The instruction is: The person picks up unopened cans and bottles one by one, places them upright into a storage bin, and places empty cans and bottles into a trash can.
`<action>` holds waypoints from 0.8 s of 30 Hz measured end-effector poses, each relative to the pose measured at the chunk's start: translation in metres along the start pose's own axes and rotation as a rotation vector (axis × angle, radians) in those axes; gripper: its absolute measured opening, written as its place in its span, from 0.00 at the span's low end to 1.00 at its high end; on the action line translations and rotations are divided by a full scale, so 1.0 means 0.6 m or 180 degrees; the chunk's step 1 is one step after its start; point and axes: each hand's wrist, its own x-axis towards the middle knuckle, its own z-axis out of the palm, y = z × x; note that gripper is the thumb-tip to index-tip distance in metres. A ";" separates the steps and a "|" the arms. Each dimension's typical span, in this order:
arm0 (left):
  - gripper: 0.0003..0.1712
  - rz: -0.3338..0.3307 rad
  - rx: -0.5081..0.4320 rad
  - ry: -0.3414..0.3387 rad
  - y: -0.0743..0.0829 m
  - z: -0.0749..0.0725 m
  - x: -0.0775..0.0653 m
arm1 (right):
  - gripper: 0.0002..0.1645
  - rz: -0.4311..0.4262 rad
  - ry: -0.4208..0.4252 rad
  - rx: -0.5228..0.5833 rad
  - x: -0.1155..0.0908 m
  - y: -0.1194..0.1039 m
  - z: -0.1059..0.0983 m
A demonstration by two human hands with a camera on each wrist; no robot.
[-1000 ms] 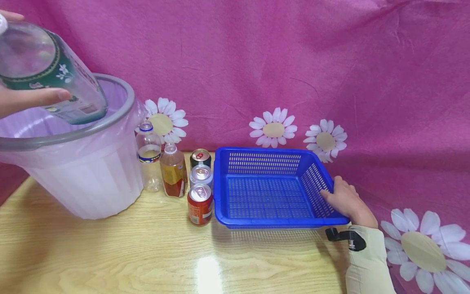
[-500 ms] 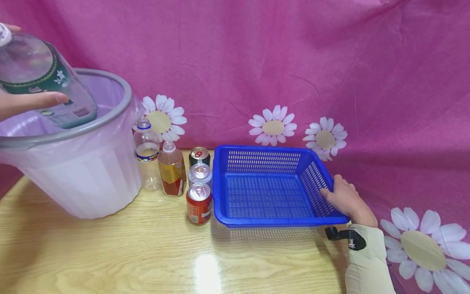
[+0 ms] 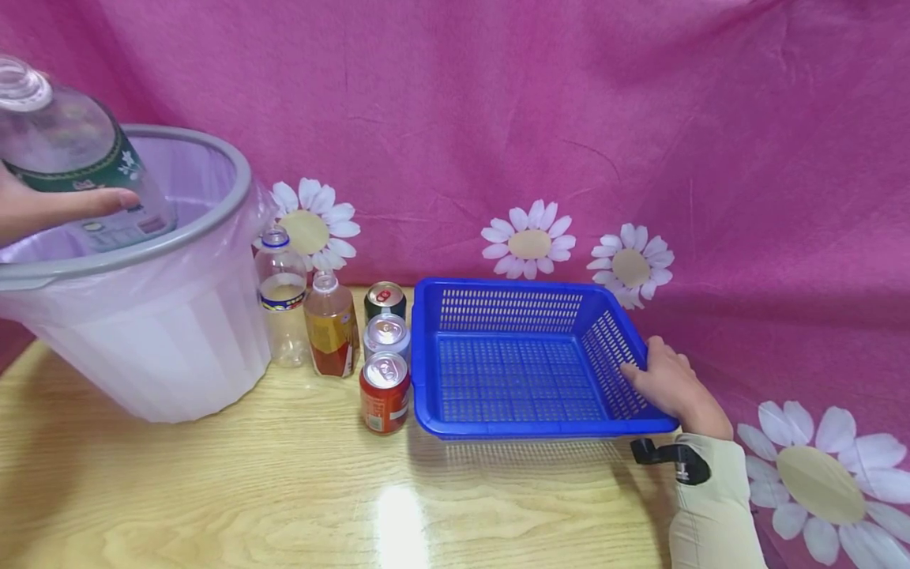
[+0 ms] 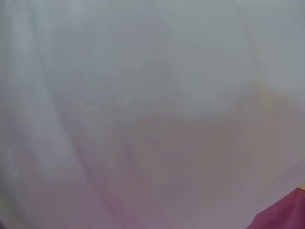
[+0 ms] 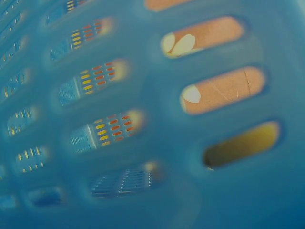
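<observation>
Bottle (image 3: 71, 146) and basket (image 3: 540, 429) gripped
Left hand (image 3: 43, 212) holds bottle tilted over bin (image 3: 156, 340), right hand (image 3: 671, 381) clasps basket's right wall; wooden table (image 3: 249, 498), pink cloth (image 3: 426, 118) behind

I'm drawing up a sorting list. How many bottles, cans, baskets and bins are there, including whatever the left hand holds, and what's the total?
Bottles: 3 (large bottle in the left hand, blue-ringed bottle, yellow-labelled bottle)
Cans: 3 (black can, silver can, red can)
Baskets: 1 (blue basket)
Bins: 1 (white bin)
Total: 8
</observation>
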 end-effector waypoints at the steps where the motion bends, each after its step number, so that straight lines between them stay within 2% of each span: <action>1: 0.61 0.0089 -0.0030 0.0034 0.002 0.002 -0.002 | 0.34 -0.0005 0.0007 -0.0007 0.000 0.000 0.000; 3: 0.61 0.0255 -0.0014 0.0066 0.018 0.001 -0.013 | 0.35 -0.0013 0.0019 -0.0013 0.001 0.001 0.001; 6: 0.61 0.0436 0.0025 0.0094 0.021 0.004 -0.017 | 0.35 -0.0023 0.0027 -0.0015 0.002 0.001 0.002; 10: 0.61 0.0361 0.0167 0.0016 0.015 0.005 -0.012 | 0.36 0.0010 -0.0001 0.0005 0.002 0.001 0.000; 13: 0.59 0.0351 0.0158 -0.0100 0.006 0.005 -0.005 | 0.36 0.0023 -0.0016 0.0019 0.002 0.000 -0.002; 18: 0.57 0.0568 0.0262 -0.0283 -0.008 0.005 0.002 | 0.36 -0.0001 -0.0025 -0.0003 0.002 0.001 -0.001; 24: 0.59 0.0798 0.0684 -0.0430 -0.004 0.000 0.010 | 0.37 0.0018 -0.0049 -0.0012 0.002 0.003 0.001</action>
